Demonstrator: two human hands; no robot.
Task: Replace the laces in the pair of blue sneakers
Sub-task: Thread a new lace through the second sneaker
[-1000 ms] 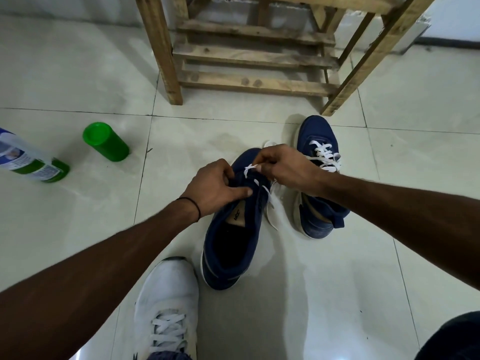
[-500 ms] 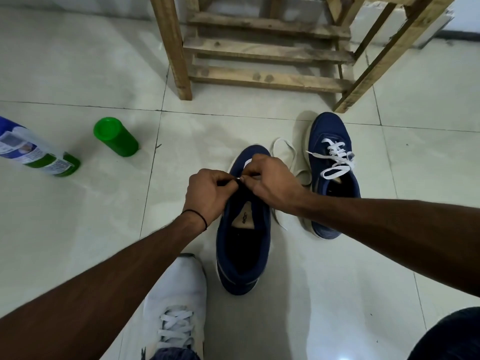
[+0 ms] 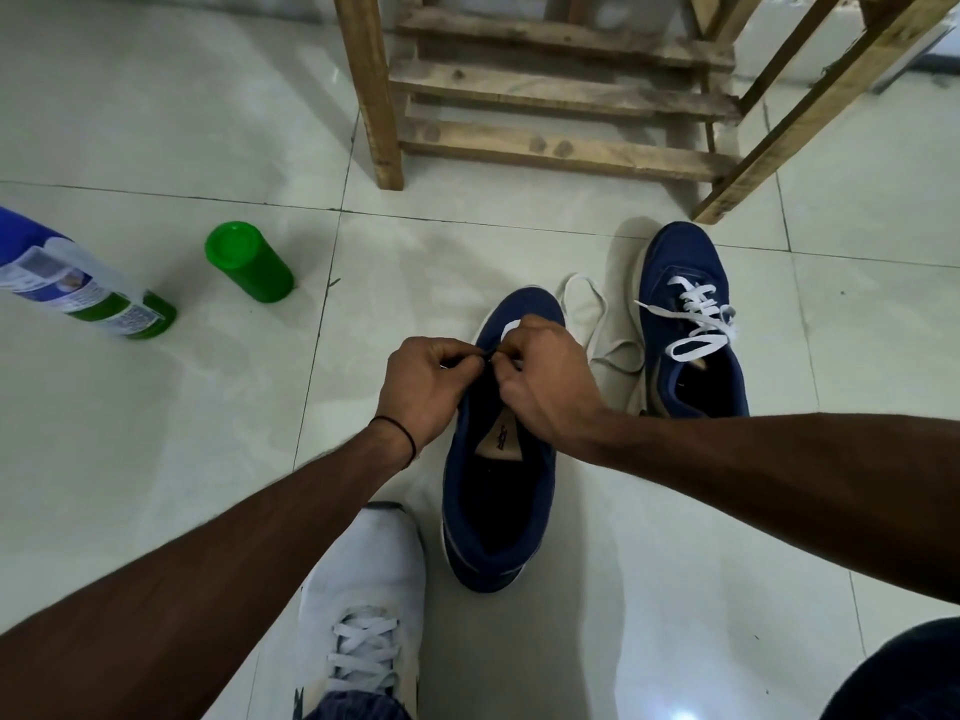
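A blue sneaker lies on the tiled floor in the middle of the view, toe pointing away from me. My left hand pinches its left eyelet edge. My right hand pinches a white lace at the eyelets, fingers curled close to the left hand's fingertips. The lace's loose length trails on the floor to the right of the shoe. A second blue sneaker stands further right, laced in white with loose ends.
A wooden rack stands on the floor just beyond the shoes. A green cylinder and a blue-and-green bottle lie at the left. My white shoe sits at the bottom, beside the sneaker's heel.
The sneaker has turned from tilted to straight, toe away from me. Both hands have drawn together over its eyelets, and more of the loose lace shows on the floor at the right.
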